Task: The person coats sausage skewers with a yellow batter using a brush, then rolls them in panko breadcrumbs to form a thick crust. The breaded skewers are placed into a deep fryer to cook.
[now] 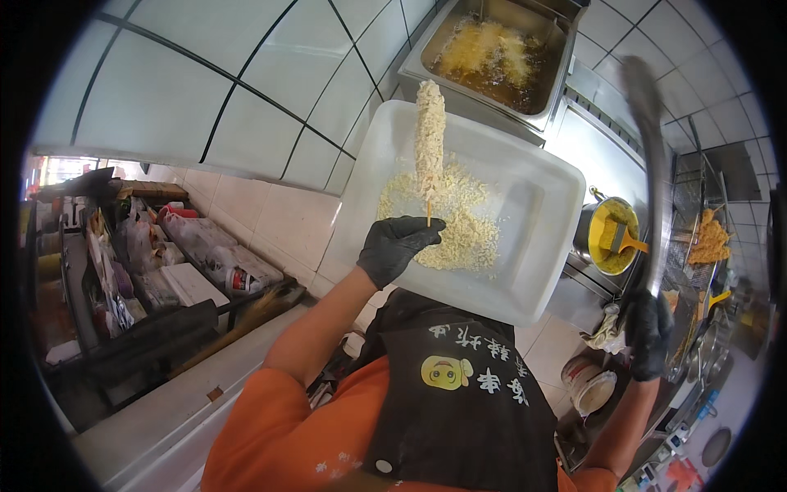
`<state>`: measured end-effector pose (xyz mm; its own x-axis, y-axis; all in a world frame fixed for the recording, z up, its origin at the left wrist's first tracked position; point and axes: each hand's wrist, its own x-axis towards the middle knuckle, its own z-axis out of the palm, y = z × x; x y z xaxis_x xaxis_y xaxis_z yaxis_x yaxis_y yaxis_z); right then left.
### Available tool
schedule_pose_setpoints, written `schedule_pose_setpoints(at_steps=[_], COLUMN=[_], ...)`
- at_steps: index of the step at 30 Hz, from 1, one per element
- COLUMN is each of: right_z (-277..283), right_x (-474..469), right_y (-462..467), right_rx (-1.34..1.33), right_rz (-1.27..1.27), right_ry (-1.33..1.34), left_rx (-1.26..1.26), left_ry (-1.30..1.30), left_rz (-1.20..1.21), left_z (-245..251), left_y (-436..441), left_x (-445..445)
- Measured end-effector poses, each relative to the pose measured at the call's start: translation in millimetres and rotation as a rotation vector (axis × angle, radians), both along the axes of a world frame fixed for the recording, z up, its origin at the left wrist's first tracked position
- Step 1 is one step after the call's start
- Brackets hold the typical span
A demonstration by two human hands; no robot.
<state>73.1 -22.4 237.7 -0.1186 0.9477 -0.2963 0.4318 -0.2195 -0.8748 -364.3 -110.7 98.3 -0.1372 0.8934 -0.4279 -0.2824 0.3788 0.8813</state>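
Note:
My left hand (401,247), in a black glove, pinches the wooden stick of a crumb-coated skewer (430,132), which it holds upright over a white plastic tray (556,184). Loose pale crumbs (464,237) lie in the tray below it. At the right, my right hand (648,335), also black-gloved, is closed around the end of a long metal utensil (655,160), perhaps tongs; its far end is blurred. Beyond the tray, pale food pieces (492,49) bubble in the oil of a deep fryer (415,61).
A metal pot (584,227) with a yellow-handled brush (624,240) stands right of the tray. Fried food (710,238) lies on a wire rack farther right. A bucket (590,387) is below. A tiled wall (283,74) rises at left, near bagged goods (203,246).

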Motion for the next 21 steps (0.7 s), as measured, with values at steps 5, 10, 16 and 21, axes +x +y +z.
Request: schedule_pose_setpoints(at_steps=[5,10,16,21], right_z=[5.0,1.5,-3.3,-2.0], right_x=[-90.3,-120.5,-123.3,-120.9], right_y=[9.2,19.8,22.8,23.3], right_rx=[-0.27,-0.374,-0.401,-0.441], right_rz=[0.25,0.401,0.402,0.396], right_ry=[0.204,-0.028,-0.099,-0.03], left_rx=[0.007,0.027,0.038,0.039], left_ry=[-0.009,0.029,0.088,-0.008], left_rz=[0.016,0.023,0.003,0.032], left_z=[-3.0,-5.3,-8.3,-4.8], left_y=[-2.2,-5.1,-5.2,-0.5], left_x=[-2.3,-4.9,-9.3,-7.3])
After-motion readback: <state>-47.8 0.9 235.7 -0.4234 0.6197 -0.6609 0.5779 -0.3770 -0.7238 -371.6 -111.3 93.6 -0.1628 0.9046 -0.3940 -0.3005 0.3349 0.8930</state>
